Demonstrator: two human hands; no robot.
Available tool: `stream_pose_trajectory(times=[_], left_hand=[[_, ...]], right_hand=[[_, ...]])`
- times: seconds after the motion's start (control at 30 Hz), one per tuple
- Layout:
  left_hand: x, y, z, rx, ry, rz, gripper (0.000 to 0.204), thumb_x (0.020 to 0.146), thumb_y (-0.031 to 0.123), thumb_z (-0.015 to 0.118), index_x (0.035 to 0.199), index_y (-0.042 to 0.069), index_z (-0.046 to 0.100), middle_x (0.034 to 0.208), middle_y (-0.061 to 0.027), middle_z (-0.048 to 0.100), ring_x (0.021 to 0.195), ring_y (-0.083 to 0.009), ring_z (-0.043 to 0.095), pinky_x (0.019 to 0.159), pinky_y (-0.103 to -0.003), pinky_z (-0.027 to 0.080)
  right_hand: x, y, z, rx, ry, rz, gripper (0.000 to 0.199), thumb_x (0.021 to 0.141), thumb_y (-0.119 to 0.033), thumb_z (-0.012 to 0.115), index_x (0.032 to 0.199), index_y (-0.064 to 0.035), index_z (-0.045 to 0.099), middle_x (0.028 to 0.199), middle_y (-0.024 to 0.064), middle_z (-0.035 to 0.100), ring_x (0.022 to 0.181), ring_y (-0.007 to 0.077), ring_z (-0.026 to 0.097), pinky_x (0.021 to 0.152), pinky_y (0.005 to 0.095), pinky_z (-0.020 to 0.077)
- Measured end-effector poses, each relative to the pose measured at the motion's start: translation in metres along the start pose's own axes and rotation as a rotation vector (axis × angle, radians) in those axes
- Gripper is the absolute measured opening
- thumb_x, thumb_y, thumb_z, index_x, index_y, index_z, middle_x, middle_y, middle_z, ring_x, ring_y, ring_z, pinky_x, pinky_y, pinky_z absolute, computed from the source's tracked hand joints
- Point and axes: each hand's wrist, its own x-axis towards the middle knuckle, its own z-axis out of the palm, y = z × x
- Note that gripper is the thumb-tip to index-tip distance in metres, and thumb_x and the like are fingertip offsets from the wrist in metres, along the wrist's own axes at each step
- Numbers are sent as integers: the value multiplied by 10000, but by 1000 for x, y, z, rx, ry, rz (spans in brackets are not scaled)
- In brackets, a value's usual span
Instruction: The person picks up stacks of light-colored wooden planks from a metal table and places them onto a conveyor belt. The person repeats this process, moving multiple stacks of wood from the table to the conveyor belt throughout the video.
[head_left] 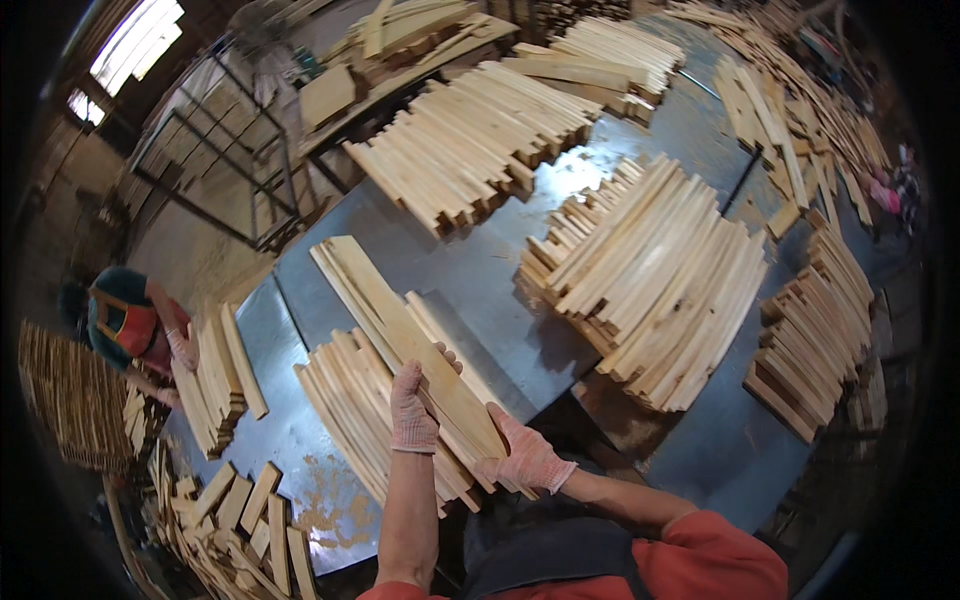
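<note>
Both my hands wear pale knit gloves and hold a long flat wooden slat [400,330] that lies slanted over a fanned stack of similar slats [350,410] on a grey metal table [470,270]. My left hand [412,405] grips the slat's left edge near its middle, fingers curled over the top. At the slat's near end my right hand [525,460] clasps it from the right side. The slat's far end points up and left, with one or two more slats under it.
Large stacks of pale slats lie on the table: one at the back [480,140], one at the right [660,280], a smaller one at the far right [815,340]. Another person [125,325] at the left handles a slat pile [215,385]. Short offcuts [240,520] sit at the lower left.
</note>
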Motion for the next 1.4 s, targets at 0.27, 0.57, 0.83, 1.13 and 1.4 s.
stream_pose_trajectory(times=[0.27,0.57,0.83,1.13,1.4], left_hand=[[-12,-84,94,751,3,-47,493,904,65,734,1363,-3,565,1101,-110,708,966,-257,711,849,-382,605],[178,-68,110,1320,-205,13,375,760,27,738,1126,-23,673,943,-122,728,853,-237,710,807,-380,593],[329,-186,216,1678,-600,151,512,886,354,761,1256,4,706,1132,-236,762,1042,-355,737,937,-414,569],[305,-219,213,1812,-444,176,871,1058,628,484,1637,-12,374,1616,-286,485,1513,-444,438,1250,-471,355],[69,-96,-8,1248,242,264,686,1055,226,635,1631,-48,383,1657,-259,445,1556,-372,405,1297,-419,288]], right_hand=[[-7,29,-55,140,279,60,1152,811,-485,853,1677,-7,261,1382,323,644,1283,456,641,1094,452,515],[-3,75,-55,332,110,-71,1109,931,-536,763,1696,31,193,1653,303,415,1487,409,483,1249,391,368],[-55,154,-53,617,10,159,953,994,-472,770,1690,-33,291,1601,305,500,1463,384,547,1166,412,490],[-51,173,-61,701,50,264,886,990,-361,795,1673,-24,342,1601,246,531,1439,305,576,1176,384,478],[41,169,-71,191,377,-59,750,936,-298,818,1541,35,523,1456,229,639,1328,320,653,1125,398,510]])
